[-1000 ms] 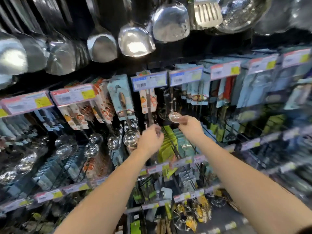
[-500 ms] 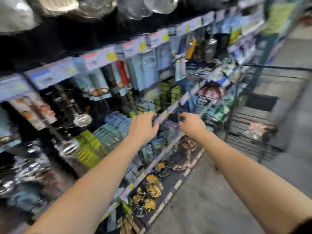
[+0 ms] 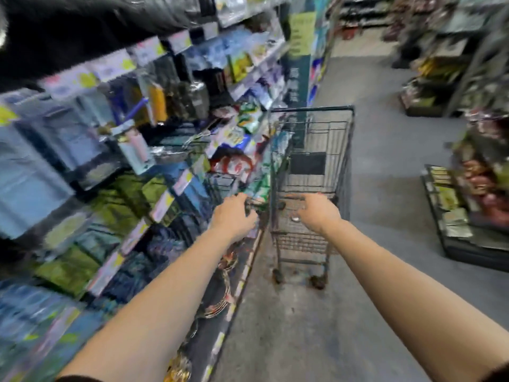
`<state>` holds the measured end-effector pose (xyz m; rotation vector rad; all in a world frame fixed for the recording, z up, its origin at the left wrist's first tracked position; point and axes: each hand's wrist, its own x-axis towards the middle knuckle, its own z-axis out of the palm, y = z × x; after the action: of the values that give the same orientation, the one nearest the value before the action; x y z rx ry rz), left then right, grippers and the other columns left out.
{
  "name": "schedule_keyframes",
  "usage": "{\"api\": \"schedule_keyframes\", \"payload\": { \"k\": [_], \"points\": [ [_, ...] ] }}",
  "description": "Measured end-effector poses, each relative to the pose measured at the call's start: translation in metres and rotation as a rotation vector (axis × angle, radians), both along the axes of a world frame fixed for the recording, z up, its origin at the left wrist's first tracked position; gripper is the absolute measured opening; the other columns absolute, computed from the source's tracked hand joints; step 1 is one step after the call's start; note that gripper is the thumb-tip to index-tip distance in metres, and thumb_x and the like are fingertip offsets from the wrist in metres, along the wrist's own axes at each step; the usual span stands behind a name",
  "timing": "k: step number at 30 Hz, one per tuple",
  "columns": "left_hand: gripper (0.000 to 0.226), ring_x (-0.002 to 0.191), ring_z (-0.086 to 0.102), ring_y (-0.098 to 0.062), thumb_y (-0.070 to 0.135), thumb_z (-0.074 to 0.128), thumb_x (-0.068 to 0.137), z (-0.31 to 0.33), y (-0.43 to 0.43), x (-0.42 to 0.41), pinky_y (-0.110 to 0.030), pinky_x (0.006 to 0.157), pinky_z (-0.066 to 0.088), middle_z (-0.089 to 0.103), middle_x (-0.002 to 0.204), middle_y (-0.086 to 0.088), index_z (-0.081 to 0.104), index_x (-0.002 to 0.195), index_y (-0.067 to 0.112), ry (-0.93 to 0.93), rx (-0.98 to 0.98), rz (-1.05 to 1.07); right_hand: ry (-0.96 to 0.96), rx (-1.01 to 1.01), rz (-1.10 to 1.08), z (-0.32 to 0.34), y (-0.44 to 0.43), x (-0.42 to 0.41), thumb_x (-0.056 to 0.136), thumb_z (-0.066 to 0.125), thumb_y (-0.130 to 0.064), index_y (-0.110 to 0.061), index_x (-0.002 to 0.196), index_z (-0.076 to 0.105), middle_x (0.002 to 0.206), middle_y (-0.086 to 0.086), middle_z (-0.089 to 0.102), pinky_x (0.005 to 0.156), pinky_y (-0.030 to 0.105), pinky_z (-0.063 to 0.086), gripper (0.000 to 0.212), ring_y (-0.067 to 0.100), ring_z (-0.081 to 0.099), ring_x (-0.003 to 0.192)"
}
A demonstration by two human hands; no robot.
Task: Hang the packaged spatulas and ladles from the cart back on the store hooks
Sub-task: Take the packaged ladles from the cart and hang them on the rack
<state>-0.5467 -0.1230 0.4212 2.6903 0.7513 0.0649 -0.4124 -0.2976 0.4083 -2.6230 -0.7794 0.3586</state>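
Head view: the left hand (image 3: 234, 217) and right hand (image 3: 321, 213) are held apart at the near end of the wire cart (image 3: 345, 150), which is stood just beside the shelves (image 3: 165, 201); neither grip nor cart contents can be told through blur

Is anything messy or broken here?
Nothing stands out. The cart stands upright on its wheels beside the shelves. The left hand and right hand reach toward it. The shelves are too blurry to judge.
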Motion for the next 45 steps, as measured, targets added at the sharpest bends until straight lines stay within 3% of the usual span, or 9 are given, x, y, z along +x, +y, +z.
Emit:
{"api": "schedule_keyframes", "payload": {
  "k": [2,8,11,15,20,24,28,35,45],
  "points": [
    [0.051,0.114,0.063,-0.030,0.045,0.050,0.098,-0.004,-0.009,0.043,-0.043,0.093,0.054,0.066,0.125,-0.006,0.049,0.143,0.021,0.003,0.042,-0.013,-0.006,-0.013,-0.032,-0.004,-0.015,0.036,0.093,0.052,-0.029,-0.020,0.127,0.065,0.111,0.012,0.073,0.083,0.041,0.057,0.037,0.033,0.069,0.100],
    [0.046,0.097,0.066,-0.031,0.041,0.049,0.100,-0.019,-0.031,0.140,-0.042,0.078,0.052,0.066,0.108,-0.008,0.049,0.139,0.016,0.065,0.104,-0.086,0.021,0.023,-0.080,-0.019,-0.042,0.113,0.095,0.050,-0.025,-0.017,0.134,0.061,0.126,0.009,0.068,0.088,0.040,0.057,0.041,0.031,0.066,0.109],
    [0.048,0.098,0.065,-0.031,0.043,0.049,0.099,-0.028,-0.031,0.180,-0.043,0.084,0.054,0.066,0.109,-0.007,0.049,0.140,0.018,0.084,0.081,-0.095,0.035,0.026,-0.099,-0.023,-0.044,0.144,0.094,0.050,-0.024,-0.021,0.134,0.062,0.123,0.009,0.070,0.086,0.042,0.059,0.041,0.031,0.068,0.106],
    [0.048,0.114,0.062,-0.031,0.041,0.050,0.099,-0.047,-0.024,0.230,-0.043,0.094,0.051,0.062,0.125,-0.009,0.049,0.139,0.016,0.131,0.090,-0.126,0.070,0.028,-0.144,-0.035,-0.040,0.194,0.093,0.052,-0.030,-0.021,0.122,0.068,0.118,0.006,0.072,0.086,0.044,0.060,0.035,0.029,0.070,0.101],
    [0.044,0.112,0.062,-0.030,0.041,0.049,0.098,-0.073,0.000,0.295,-0.044,0.094,0.052,0.063,0.122,-0.007,0.050,0.135,0.017,0.188,0.081,-0.133,0.083,0.011,-0.176,-0.059,-0.019,0.260,0.090,0.053,-0.023,-0.019,0.125,0.067,0.114,0.005,0.073,0.082,0.043,0.062,0.038,0.026,0.070,0.096],
    [0.051,0.116,0.062,-0.030,0.042,0.049,0.098,-0.087,0.028,0.371,-0.043,0.097,0.051,0.061,0.130,-0.007,0.047,0.142,0.017,0.224,0.085,-0.157,0.101,0.016,-0.226,-0.081,0.009,0.328,0.089,0.054,-0.019,-0.022,0.117,0.067,0.107,0.002,0.073,0.079,0.042,0.062,0.031,0.024,0.070,0.091],
    [0.049,0.113,0.063,-0.031,0.042,0.048,0.099,-0.094,0.055,0.446,-0.042,0.090,0.052,0.062,0.125,-0.008,0.048,0.139,0.016,0.256,0.097,-0.189,0.155,-0.038,-0.264,-0.103,0.037,0.392,0.087,0.053,-0.021,-0.023,0.106,0.068,0.099,0.001,0.074,0.077,0.044,0.063,0.024,0.023,0.071,0.085],
    [0.044,0.114,0.063,-0.031,0.040,0.050,0.096,-0.114,0.080,0.542,-0.042,0.098,0.051,0.064,0.126,-0.009,0.053,0.134,0.018,0.275,0.039,-0.214,0.195,-0.042,-0.279,-0.120,0.065,0.471,0.087,0.050,-0.023,-0.018,0.112,0.069,0.107,0.006,0.074,0.082,0.044,0.062,0.032,0.027,0.070,0.093],
    [0.045,0.115,0.063,-0.031,0.039,0.049,0.098,-0.168,0.079,0.603,-0.043,0.099,0.051,0.063,0.128,-0.010,0.052,0.136,0.015,0.431,-0.023,-0.155,0.338,-0.127,-0.180,-0.182,0.076,0.552,0.093,0.046,-0.018,-0.016,0.126,0.064,0.117,0.010,0.071,0.089,0.039,0.057,0.038,0.031,0.069,0.104]
  ]
}}
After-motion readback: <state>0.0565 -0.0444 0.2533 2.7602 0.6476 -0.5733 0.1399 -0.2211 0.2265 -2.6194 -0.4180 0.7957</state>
